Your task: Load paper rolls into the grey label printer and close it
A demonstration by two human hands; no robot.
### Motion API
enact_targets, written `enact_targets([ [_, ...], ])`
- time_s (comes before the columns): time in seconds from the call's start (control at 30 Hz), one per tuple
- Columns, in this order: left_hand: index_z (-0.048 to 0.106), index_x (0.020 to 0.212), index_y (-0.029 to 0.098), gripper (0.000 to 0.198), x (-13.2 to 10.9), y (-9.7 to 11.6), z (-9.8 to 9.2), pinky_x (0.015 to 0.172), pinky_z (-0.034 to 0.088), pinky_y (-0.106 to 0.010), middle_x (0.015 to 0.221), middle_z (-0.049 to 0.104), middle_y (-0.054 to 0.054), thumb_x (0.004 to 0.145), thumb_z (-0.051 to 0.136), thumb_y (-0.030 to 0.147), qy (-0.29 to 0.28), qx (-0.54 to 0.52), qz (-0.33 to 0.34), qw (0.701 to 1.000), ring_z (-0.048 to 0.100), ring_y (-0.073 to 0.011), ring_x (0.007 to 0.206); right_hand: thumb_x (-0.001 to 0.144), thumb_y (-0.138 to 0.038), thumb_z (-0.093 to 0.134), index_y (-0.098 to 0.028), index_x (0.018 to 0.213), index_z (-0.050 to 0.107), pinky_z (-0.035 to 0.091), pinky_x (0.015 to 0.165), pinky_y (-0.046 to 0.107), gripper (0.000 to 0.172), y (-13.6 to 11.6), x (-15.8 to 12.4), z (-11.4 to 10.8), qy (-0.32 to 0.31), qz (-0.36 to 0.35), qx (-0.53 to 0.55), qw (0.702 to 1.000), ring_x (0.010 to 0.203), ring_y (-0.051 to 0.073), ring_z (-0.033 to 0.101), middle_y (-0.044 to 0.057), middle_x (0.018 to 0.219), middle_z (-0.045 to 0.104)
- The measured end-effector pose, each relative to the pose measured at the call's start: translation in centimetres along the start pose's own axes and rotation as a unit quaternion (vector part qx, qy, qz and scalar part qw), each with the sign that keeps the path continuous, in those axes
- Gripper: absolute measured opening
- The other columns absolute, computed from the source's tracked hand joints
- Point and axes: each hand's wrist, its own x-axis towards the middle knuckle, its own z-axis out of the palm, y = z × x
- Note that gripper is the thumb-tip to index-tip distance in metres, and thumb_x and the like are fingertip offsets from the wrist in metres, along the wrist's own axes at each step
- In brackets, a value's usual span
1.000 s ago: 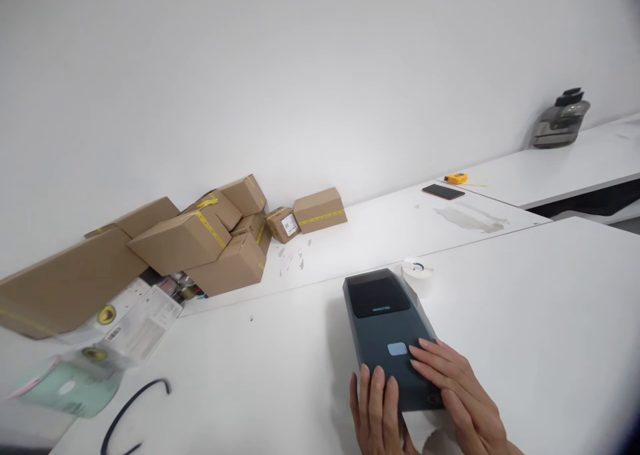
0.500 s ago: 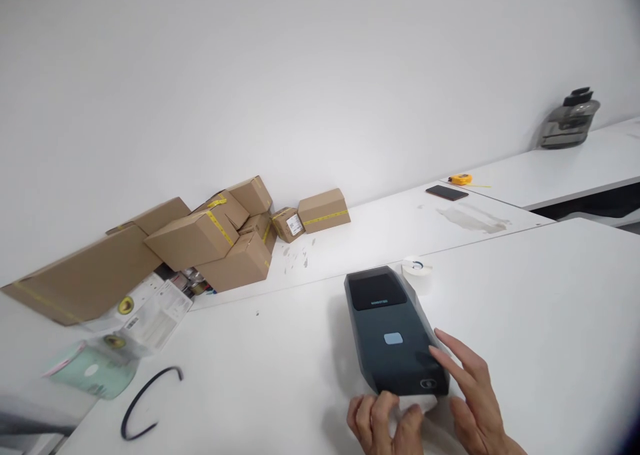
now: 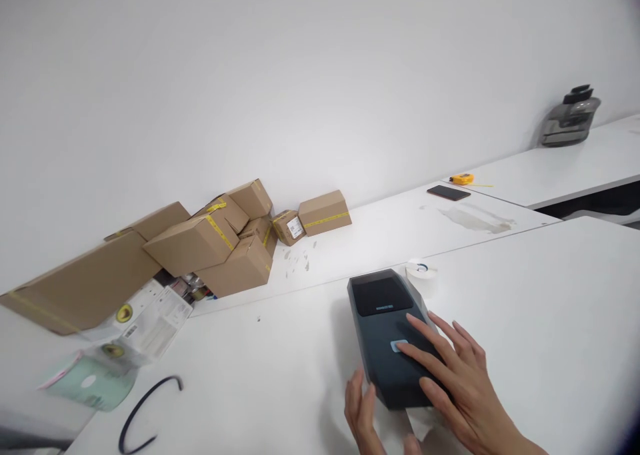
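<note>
A dark grey label printer (image 3: 383,315) lies on the white table (image 3: 525,322) in front of me. My right hand (image 3: 457,382) rests flat on its top with fingers spread, the fingertips by the small light button (image 3: 399,346). Low at the printer's near left corner, my left hand (image 3: 363,412) has its fingers up against the side, next to a white paper piece (image 3: 419,423) that sticks out from the printer's front edge. A white label roll (image 3: 421,273) stands just behind the printer.
Several cardboard boxes (image 3: 200,242) with yellow tape pile up at the back left, above printed packets (image 3: 145,322) and a green roll (image 3: 90,382). A black cable (image 3: 145,408) curls near the left edge. A phone (image 3: 449,192) and yellow tape measure (image 3: 461,178) lie farther back.
My right hand moved from the printer's right side onto its top, fingers by the button. My left hand opened from a curl at the front edge and shifted to the near left corner.
</note>
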Motion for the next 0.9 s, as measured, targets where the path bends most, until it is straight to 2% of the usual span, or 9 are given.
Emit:
enact_targets([
  [0.1,0.037,0.145,0.021,0.049,1.1,0.9,0.7,0.11,0.036,-0.033,0.151,0.043,-0.012,0.098,0.037,0.036,-0.025,-0.048,-0.113,0.992,0.041,-0.0236,0.139,0.091,-0.029,0.052,-0.03,0.123,0.062,0.013,0.116,0.049,0.033,0.1,0.8,-0.5,-0.015,-0.016,-0.035,0.999,0.145,0.029,0.027,0.001,0.151,0.047],
  [0.27,0.034,0.146,0.016,0.053,1.3,1.9,1.5,0.111,0.037,-0.028,0.155,0.038,-0.014,0.098,0.038,0.038,-0.066,-0.115,-0.226,0.965,0.037,-0.0219,0.144,0.092,-0.032,0.053,-0.032,0.123,0.061,0.008,0.119,0.048,0.032,0.3,0.6,-0.6,-0.036,-0.008,-0.045,0.998,0.146,0.026,0.028,-0.002,0.148,0.051],
  [0.37,0.029,0.149,0.016,0.057,0.9,1.7,1.6,0.111,0.039,-0.029,0.157,0.035,-0.016,0.098,0.039,0.04,-0.059,-0.13,-0.262,0.954,0.035,-0.0226,0.145,0.096,-0.037,0.047,-0.033,0.131,0.057,0.025,0.115,0.047,0.037,0.6,-1.0,-0.4,-0.041,0.037,0.005,0.998,0.146,0.028,0.029,-0.001,0.156,0.041],
  [0.47,0.026,0.151,0.017,0.06,1.0,1.5,1.4,0.112,0.039,-0.031,0.157,0.035,-0.017,0.098,0.038,0.042,-0.056,-0.132,-0.284,0.948,0.036,-0.0242,0.145,0.1,-0.045,0.033,-0.03,0.145,0.044,0.047,0.1,0.047,0.049,1.1,-3.5,0.2,-0.017,0.137,0.072,0.988,0.144,0.031,0.036,0.003,0.16,0.034],
  [0.57,0.024,0.152,0.018,0.06,1.7,1.9,1.0,0.111,0.04,-0.031,0.156,0.039,-0.016,0.098,0.034,0.043,-0.076,-0.122,-0.309,0.94,0.039,-0.0238,0.143,0.101,-0.045,0.028,-0.031,0.154,0.03,0.053,0.094,0.047,0.055,1.4,-5.3,0.9,0.01,0.221,0.093,0.971,0.141,0.032,0.041,0.005,0.159,0.036],
  [0.63,0.022,0.153,0.019,0.059,2.6,2.5,0.8,0.11,0.041,-0.03,0.154,0.041,-0.015,0.099,0.03,0.043,-0.088,-0.121,-0.307,0.94,0.041,-0.0229,0.142,0.101,-0.043,0.029,-0.032,0.156,0.025,0.053,0.096,0.047,0.056,1.4,-5.2,1.1,0.01,0.235,0.103,0.967,0.141,0.031,0.041,0.004,0.16,0.035],
  [0.7,0.023,0.153,0.019,0.058,4.0,3.1,0.7,0.11,0.041,-0.03,0.152,0.045,-0.015,0.1,0.029,0.043,-0.085,-0.129,-0.279,0.948,0.043,-0.0223,0.141,0.102,-0.044,0.028,-0.032,0.156,0.025,0.048,0.104,0.05,0.056,1.4,-3.7,1.0,0.021,0.224,0.119,0.967,0.144,0.031,0.036,0.004,0.161,0.031],
  [0.8,0.028,0.149,0.019,0.054,7.0,3.5,0.9,0.111,0.038,-0.032,0.146,0.052,-0.015,0.1,0.033,0.041,-0.064,-0.141,-0.21,0.965,0.048,-0.0211,0.137,0.102,-0.048,0.026,-0.033,0.154,0.026,0.033,0.114,0.059,0.054,2.0,0.3,0.6,0.053,0.199,0.14,0.969,0.148,0.032,0.026,0.005,0.162,0.027],
  [0.9,0.039,0.14,0.021,0.045,10.7,2.4,1.8,0.112,0.035,-0.035,0.139,0.057,-0.013,0.099,0.041,0.039,-0.038,-0.117,-0.155,0.98,0.048,-0.0205,0.135,0.102,-0.049,0.03,-0.031,0.152,0.029,0.025,0.117,0.059,0.054,3.3,5.1,0.7,0.073,0.173,0.154,0.97,0.148,0.031,0.026,0.007,0.16,0.031],
])
